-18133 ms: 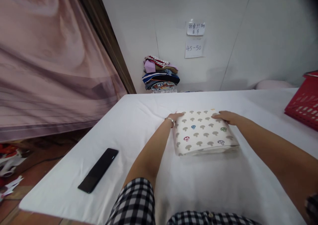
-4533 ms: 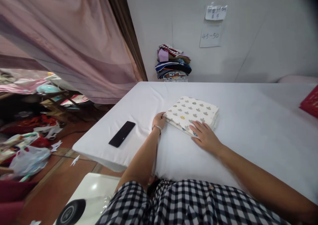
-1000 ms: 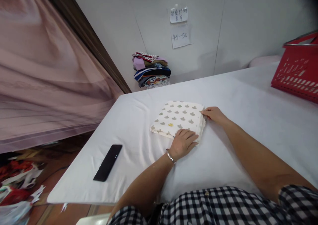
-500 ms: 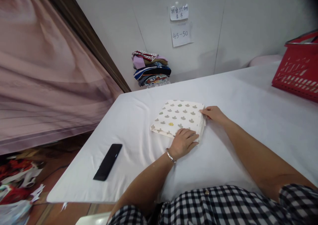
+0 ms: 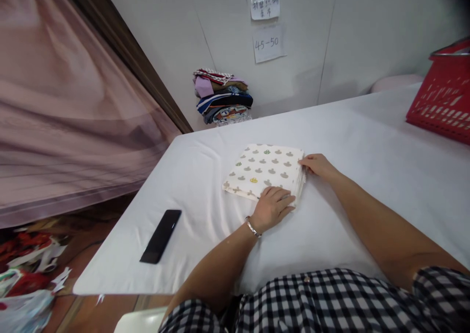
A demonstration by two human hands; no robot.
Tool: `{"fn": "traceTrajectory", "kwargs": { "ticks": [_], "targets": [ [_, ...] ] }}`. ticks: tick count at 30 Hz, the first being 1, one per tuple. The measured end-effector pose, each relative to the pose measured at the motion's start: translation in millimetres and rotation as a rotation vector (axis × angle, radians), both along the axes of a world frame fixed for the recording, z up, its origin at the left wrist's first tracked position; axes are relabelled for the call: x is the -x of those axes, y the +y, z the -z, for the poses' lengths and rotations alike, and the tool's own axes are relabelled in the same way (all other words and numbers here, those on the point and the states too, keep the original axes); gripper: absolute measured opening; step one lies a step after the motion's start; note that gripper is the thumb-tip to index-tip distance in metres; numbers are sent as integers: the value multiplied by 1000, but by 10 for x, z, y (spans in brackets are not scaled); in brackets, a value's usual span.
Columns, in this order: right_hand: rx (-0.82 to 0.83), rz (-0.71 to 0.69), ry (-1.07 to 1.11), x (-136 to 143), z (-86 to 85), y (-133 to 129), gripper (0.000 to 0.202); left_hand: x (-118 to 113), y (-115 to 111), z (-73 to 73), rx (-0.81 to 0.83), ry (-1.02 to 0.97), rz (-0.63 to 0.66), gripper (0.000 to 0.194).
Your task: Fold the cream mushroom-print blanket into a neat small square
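A folded white cloth (image 5: pixel 262 169) with grey, green and yellow prints lies on the white-covered table (image 5: pixel 198 166). My left hand (image 5: pixel 273 206), with a bracelet at the wrist, rests on the cloth's near right corner, its fingers stretched out and slightly spread. At the cloth's right edge, my right hand (image 5: pixel 316 165) pinches the layered side between thumb and fingers.
A black phone (image 5: pixel 160 236) lies on the table at the left. Behind the far edge stands a pile of folded fabrics (image 5: pixel 223 98). The red basket (image 5: pixel 442 95) is at the far right. Pink curtains (image 5: pixel 73 103) hang on the left.
The view has shifted slightly. Both hands keep nearly the same places on the cloth, and the cloth keeps its folded shape.
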State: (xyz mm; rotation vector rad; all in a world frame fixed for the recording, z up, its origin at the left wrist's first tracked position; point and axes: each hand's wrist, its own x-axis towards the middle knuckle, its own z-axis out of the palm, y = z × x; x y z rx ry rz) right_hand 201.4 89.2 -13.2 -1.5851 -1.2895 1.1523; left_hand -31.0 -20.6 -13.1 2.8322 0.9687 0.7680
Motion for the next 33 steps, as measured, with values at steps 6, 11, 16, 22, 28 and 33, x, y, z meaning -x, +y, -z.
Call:
{"fn": "traceTrajectory", "kwargs": {
  "ticks": [6, 11, 16, 22, 28, 33],
  "targets": [
    [24, -57, 7, 3, -74, -21, 29, 1, -7, -28, 52, -25, 3, 30],
    [48, -94, -32, 0, -120, -53, 35, -12, -20, -52, 140, -142, -14, 29],
    [150, -244, -29, 37, -260, -154, 44, -72, 11, -152, 274, -247, -106, 22],
    [220, -342, 66, 5, -327, -309, 47, -283, 145, -335, 368, -65, -319, 20],
    [199, -414, 148, -31, -178, -355, 38, -528, 233, -337, 406, 58, -558, 23],
    [206, -356, 178, -1, -118, -343, 29, -583, 251, -336, 442, 64, -615, 17]
  ]
}}
